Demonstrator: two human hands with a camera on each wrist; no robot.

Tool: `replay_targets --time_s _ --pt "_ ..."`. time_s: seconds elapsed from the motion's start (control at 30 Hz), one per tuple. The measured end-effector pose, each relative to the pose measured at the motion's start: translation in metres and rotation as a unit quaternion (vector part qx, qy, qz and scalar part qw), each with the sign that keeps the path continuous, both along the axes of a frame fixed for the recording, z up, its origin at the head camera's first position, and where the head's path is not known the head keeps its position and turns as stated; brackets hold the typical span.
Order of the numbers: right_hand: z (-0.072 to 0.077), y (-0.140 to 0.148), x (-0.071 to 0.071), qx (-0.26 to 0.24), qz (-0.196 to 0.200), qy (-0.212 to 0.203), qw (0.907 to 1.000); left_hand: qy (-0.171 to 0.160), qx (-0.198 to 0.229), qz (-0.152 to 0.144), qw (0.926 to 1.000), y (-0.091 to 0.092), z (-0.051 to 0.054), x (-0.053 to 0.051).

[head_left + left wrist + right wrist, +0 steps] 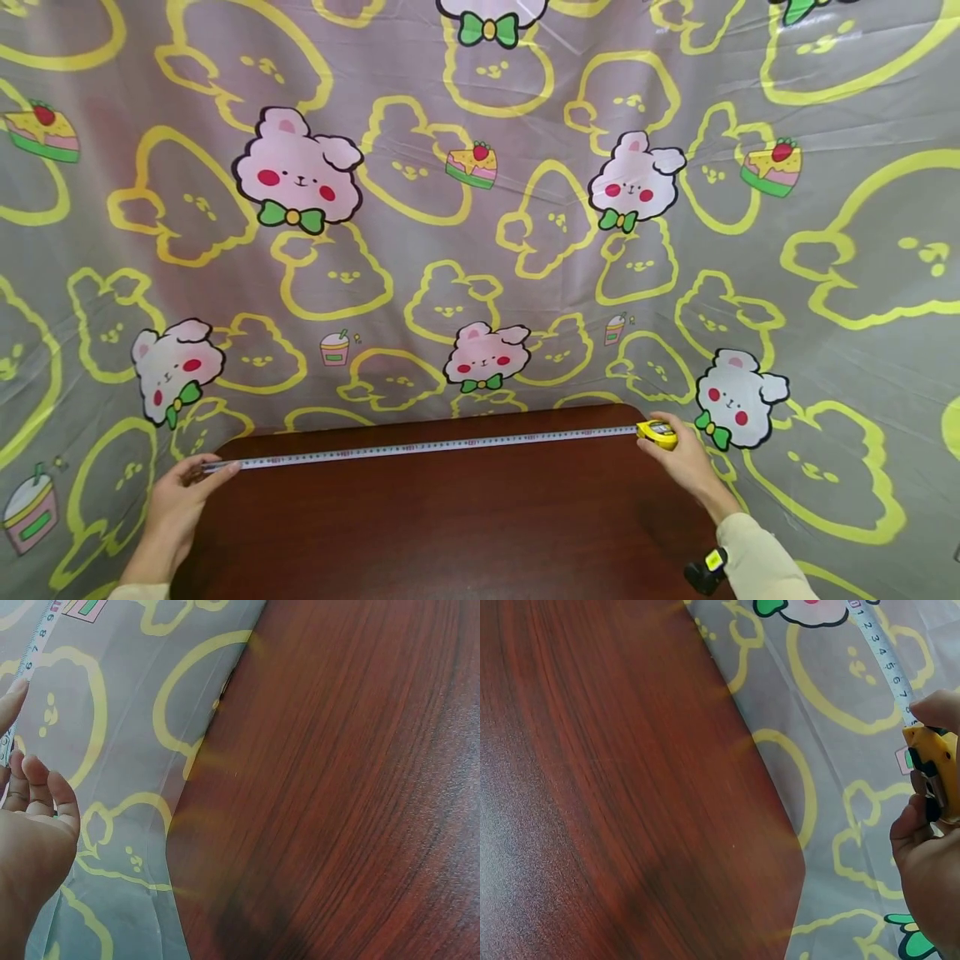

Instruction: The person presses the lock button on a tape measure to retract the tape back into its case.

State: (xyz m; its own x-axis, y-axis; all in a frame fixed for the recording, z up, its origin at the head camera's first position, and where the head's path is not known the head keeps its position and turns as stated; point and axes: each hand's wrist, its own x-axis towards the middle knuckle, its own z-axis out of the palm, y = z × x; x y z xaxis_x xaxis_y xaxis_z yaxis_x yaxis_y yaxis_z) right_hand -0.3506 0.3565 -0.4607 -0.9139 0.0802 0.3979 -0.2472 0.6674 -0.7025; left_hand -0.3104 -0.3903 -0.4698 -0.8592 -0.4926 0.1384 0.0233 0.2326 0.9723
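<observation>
A yellow tape measure point(658, 433) is held in my right hand point(686, 462), toward the right end of a dark wooden table. Its white blade point(442, 447) stretches in a nearly straight line across to the left. There my left hand point(176, 504) pinches the blade's end between thumb and fingers. In the left wrist view the thumb lies on the blade point(34, 652) near the low numbers, and the other fingers are curled. The right wrist view shows the yellow case point(937, 769) gripped with the thumb by the blade's mouth; part of that hand is cut off.
The reddish-brown table point(450, 525) has rounded far corners. Around it hangs a grey curtain point(420, 242) with yellow outlines and cartoon rabbits, close to the table's edges. A small black device with a yellow patch point(708, 571) sits at the right wrist.
</observation>
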Motion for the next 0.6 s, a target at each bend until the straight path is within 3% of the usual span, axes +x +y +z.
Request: replay_targets --time_s 0.37,0.6 --pt "0.0012 -0.0068 -0.003 -0.005 -0.021 0.013 0.9997 -0.037 -0.023 -0.006 0.999 -0.0047 0.0029 0.0037" --pt "0.0025 -0.0057 -0.0036 -0.016 -0.022 0.003 0.9996 0.009 -0.008 -0.044 0.999 -0.0084 0.0003 0.0025"
